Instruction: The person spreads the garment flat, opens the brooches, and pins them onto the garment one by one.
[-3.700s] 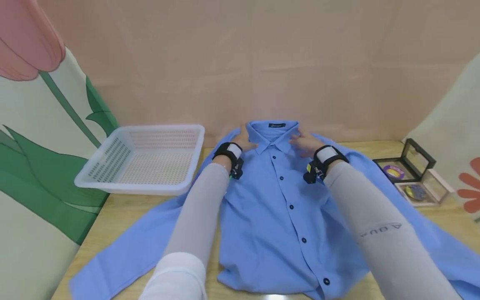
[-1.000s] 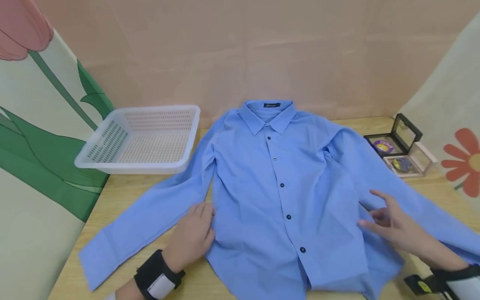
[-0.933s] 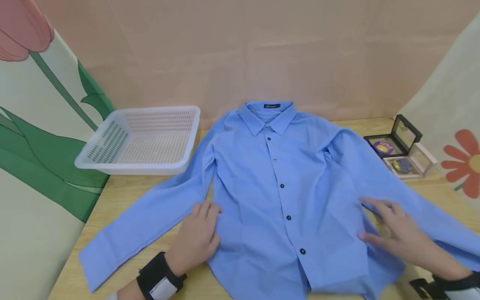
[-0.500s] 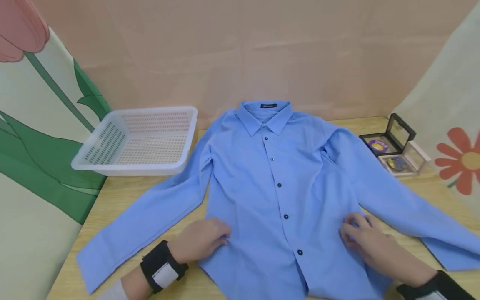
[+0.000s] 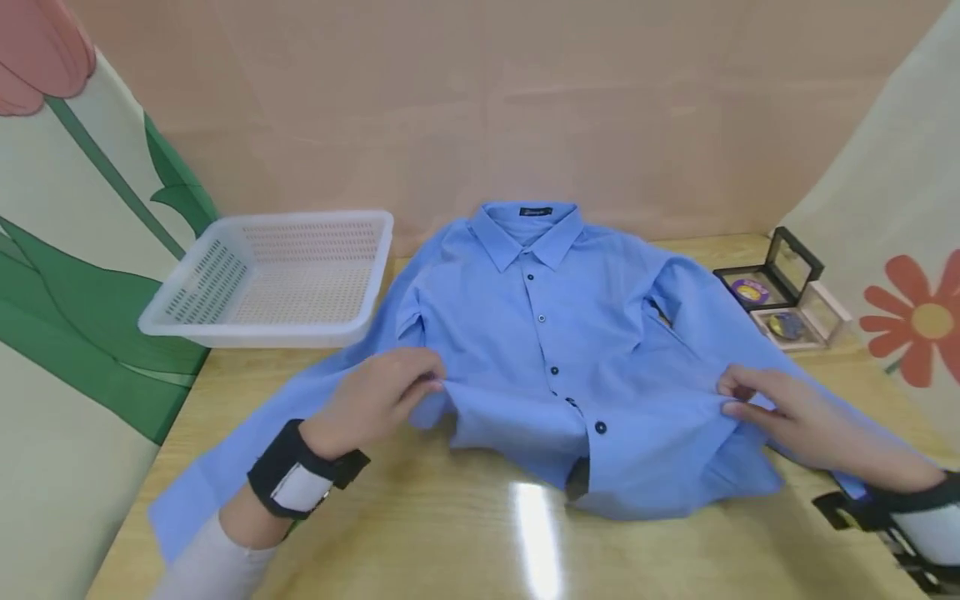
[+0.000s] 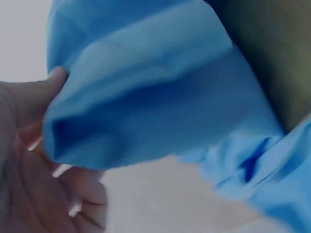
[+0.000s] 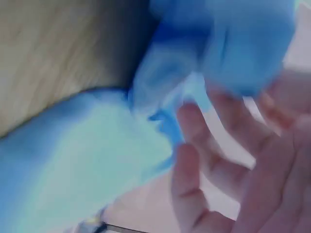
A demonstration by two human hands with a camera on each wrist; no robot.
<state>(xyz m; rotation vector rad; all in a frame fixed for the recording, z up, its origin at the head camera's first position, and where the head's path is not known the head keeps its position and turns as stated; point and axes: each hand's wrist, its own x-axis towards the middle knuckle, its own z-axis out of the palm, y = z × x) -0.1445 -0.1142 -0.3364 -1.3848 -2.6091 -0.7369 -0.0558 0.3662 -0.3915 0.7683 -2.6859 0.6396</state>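
Shirt (image 5: 517, 333), blue and long-sleeved, lies front up in the middle of the table (image 5: 405, 533), its collar (image 5: 497, 242) at the far side and its near end gathered up between two grips. The left hand (image 5: 375, 400) pinches one side edge of the body; in its wrist view the thumb presses the fabric and the other fingers lie behind it. The right hand (image 5: 795, 408) pinches the opposite edge between thumb and fingertip in the head view (its own wrist view is too blurred to confirm this). From that nearly level line the hem sags toward the person; whether it touches the wood, I cannot tell.

What matters most is that the long axis, collar to hem, runs roughly straight away from the person, across the line joining the hands, so most of the body lies beyond both grips. The left grip looks the nearer to the collar.

One sleeve (image 5: 247, 450) slants out past the left forearm; the other (image 5: 720, 317) runs beneath the right. Farther out stand a white perforated basket (image 5: 262, 337) on the left and, on the right, a black case (image 5: 799, 249) and a pale case (image 5: 822, 310).
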